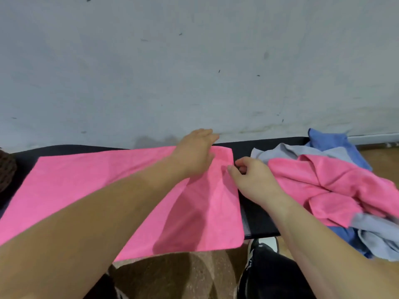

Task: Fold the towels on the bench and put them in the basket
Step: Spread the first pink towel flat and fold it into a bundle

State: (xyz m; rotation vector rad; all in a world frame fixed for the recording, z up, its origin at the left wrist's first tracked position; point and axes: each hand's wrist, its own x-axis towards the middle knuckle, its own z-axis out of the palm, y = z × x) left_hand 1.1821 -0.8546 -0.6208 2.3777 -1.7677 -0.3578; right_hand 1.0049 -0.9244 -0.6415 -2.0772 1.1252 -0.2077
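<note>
Reaching across the black bench (259, 214), your left hand (195, 153) lies palm down on the far right corner of the pink towel (90, 180), its fingers stretched out and held close together, tips at the towel's far edge. Your right hand (252, 182) sits just beside the towel's right edge, a little nearer to you. Its fingers are curled, and thumb and forefinger pinch that edge, where a small crease rises in the cloth.

The pink towel is spread flat and nearly fills the bench from the left end to past the middle. Its near edge hangs slightly over the front of the bench, and your left forearm crosses above it.

To your right, well clear of the spread towel, a loose heap rests on the bench end: a crumpled pink towel (323, 182) on top, a grey towel (287, 151) under and behind it, and a blue towel (330, 141) at the back against the wall (194, 61). Grey and blue cloth also spill over the near side.

At the left border a dark woven thing (6, 171) shows only in part, and you cannot tell what it is. Below the bench a black and white shoe (262, 248) stands on the speckled brown floor (172, 275). Its pale marks are too blurred to read.
</note>
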